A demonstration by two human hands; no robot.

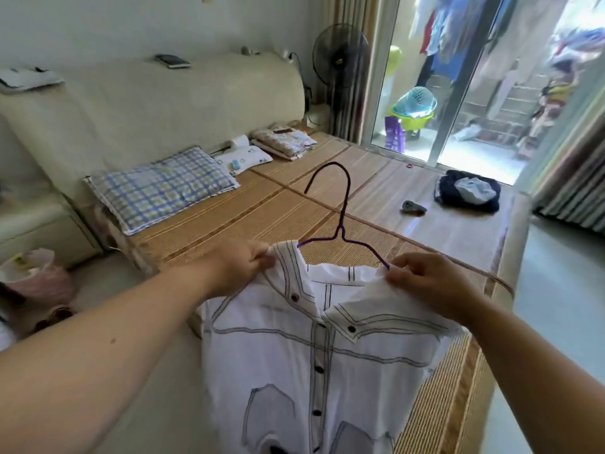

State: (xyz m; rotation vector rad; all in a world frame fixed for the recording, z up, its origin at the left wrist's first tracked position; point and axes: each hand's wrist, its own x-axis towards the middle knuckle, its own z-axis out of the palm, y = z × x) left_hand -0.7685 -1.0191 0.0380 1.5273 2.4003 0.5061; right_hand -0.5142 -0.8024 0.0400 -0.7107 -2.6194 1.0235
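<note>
A white shirt (294, 362) with dark stitched lines and dark buttons hangs in front of me over the bed's near edge. A purple wire hanger (340, 211) sits inside its neck, hook pointing up and away. My left hand (242, 267) pinches the shirt's left collar and shoulder. On the other side, my right hand (429, 283) pinches the right collar at the hanger's end. The hanger's lower arms are hidden inside the cloth.
The bed carries a woven straw mat (262, 211), a checked pillow (163, 188), folded cloths (281, 142), a dark folded garment (468, 191) and a small grey object (413, 208). A fan (340, 60) stands by the sliding glass door (458, 93). A lined bin (29, 273) sits at left.
</note>
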